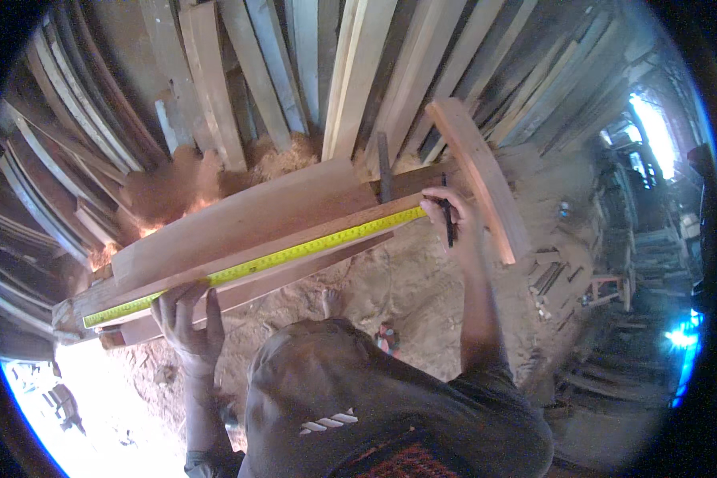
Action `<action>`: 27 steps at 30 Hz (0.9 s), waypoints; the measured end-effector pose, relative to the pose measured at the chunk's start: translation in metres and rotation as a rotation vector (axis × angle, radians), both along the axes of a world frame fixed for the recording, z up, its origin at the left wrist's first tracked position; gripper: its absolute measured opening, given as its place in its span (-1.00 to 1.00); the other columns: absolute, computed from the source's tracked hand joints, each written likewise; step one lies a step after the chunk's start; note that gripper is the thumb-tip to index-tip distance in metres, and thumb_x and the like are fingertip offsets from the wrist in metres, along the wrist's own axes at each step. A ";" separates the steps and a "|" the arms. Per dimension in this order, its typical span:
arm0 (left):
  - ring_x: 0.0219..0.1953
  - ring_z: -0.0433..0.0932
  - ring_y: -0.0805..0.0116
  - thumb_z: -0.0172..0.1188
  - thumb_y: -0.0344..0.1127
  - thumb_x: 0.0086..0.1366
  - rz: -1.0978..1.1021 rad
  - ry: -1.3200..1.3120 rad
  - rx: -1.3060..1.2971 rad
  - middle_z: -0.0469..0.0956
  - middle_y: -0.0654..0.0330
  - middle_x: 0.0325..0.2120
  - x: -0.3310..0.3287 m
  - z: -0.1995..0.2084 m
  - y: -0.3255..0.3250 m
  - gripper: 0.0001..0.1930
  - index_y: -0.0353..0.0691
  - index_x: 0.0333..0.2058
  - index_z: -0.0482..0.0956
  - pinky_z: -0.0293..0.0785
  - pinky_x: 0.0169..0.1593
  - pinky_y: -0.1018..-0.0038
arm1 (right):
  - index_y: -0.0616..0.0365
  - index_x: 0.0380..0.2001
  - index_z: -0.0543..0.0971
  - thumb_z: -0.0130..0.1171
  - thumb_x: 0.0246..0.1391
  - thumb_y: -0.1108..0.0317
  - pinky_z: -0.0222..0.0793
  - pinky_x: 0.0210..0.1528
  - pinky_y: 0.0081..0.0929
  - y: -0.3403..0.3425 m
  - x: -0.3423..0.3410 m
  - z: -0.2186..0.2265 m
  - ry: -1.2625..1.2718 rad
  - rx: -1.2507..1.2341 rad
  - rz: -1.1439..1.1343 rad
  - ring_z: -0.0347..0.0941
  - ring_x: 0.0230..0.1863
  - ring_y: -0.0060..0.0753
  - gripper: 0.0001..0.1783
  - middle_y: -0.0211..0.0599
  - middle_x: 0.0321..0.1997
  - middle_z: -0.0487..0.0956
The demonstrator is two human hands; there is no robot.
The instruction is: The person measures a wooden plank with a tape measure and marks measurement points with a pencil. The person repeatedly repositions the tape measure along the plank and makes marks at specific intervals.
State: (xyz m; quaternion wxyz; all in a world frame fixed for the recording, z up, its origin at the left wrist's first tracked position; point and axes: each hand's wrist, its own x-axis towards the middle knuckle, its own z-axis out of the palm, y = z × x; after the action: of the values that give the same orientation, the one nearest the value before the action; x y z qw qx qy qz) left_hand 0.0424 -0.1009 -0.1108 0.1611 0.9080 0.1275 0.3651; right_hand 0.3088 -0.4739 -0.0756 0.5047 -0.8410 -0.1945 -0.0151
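A yellow tape measure blade point(319, 243) is stretched lengthwise along a long reddish-brown wooden board point(247, 215). My left hand point(190, 323) is closed over the blade near its left part, fingers at the board's near edge and thumb a little apart. At the board's right end, my right hand point(448, 209) pinches the other part of the blade. A thin black pencil-like stick point(450, 231) is also in that hand; its exact kind is unclear. Just right of it, a short reddish plank point(482, 171) lies crosswise.
Many upright planks point(358, 76) lean along the far side. Sawdust point(283, 159) is heaped at their feet. A dark narrow bar point(385, 167) stands by the board's right end. Wood scraps point(554, 279) lie on the dusty floor point(390, 279) to the right. Bright light enters at lower left.
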 end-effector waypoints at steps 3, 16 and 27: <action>-0.02 0.58 0.08 0.46 -0.39 0.20 0.053 0.041 -0.015 0.65 0.17 -0.13 -0.002 0.005 -0.007 -0.76 -0.14 -0.14 0.70 0.40 0.19 0.13 | 0.22 0.00 0.66 0.40 0.25 0.51 0.47 -0.23 -0.61 -0.004 0.006 -0.009 0.018 0.099 0.059 0.56 -0.28 -0.62 -0.74 -0.46 -0.25 0.65; 0.05 0.61 0.03 0.48 -0.35 0.22 0.285 0.104 0.025 0.69 0.12 -0.12 -0.004 0.008 -0.027 -0.78 -0.22 -0.18 0.71 0.40 0.27 0.02 | 0.31 -0.03 0.64 0.33 0.30 0.55 0.62 -0.25 -0.54 -0.021 0.038 0.003 0.467 0.330 0.386 0.63 -0.29 -0.49 -0.80 -0.21 -0.22 0.66; -0.02 0.64 0.10 0.48 -0.46 0.21 0.252 0.060 0.064 0.71 0.11 -0.15 0.002 0.012 -0.029 -0.80 -0.26 -0.18 0.72 0.46 0.20 0.12 | 0.31 -0.08 0.64 0.37 0.28 0.49 0.56 -0.28 -0.54 -0.014 0.040 0.007 0.417 0.244 0.396 0.62 -0.28 -0.54 -0.80 -0.29 -0.27 0.66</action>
State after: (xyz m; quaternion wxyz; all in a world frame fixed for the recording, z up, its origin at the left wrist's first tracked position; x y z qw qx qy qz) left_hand 0.0444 -0.1303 -0.0989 0.0809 0.9000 0.2335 0.3591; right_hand 0.3489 -0.4883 -0.0689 0.6241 -0.7048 -0.2437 0.2333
